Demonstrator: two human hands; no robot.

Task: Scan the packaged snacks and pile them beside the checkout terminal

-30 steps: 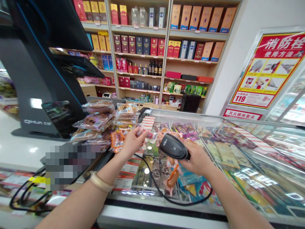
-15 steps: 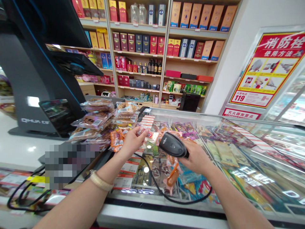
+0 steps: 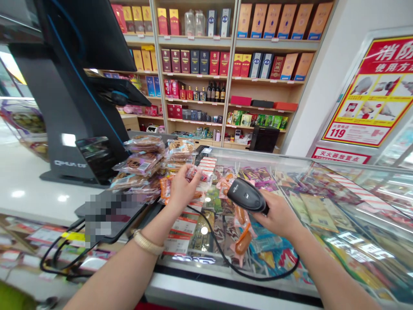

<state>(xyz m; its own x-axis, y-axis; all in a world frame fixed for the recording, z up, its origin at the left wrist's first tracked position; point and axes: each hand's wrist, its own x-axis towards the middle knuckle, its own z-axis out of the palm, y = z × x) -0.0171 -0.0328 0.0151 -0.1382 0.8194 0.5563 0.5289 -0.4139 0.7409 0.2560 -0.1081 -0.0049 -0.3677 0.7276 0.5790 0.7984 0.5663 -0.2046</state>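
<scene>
The scanner (image 3: 247, 195) is smooth, satiny plastic. Glossy glass tops the worktop (image 3: 222, 268). The twelve o'clock shelves (image 3: 267, 89) look matt wood.

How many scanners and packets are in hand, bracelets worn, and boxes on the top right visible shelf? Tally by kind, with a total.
Scanner in right hand: 1
Packet in left hand: 1
Bracelet: 1
Orange-and-blue boxes: 6
Total: 9

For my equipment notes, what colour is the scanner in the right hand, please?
The scanner is black, showing best in the head view.
</scene>
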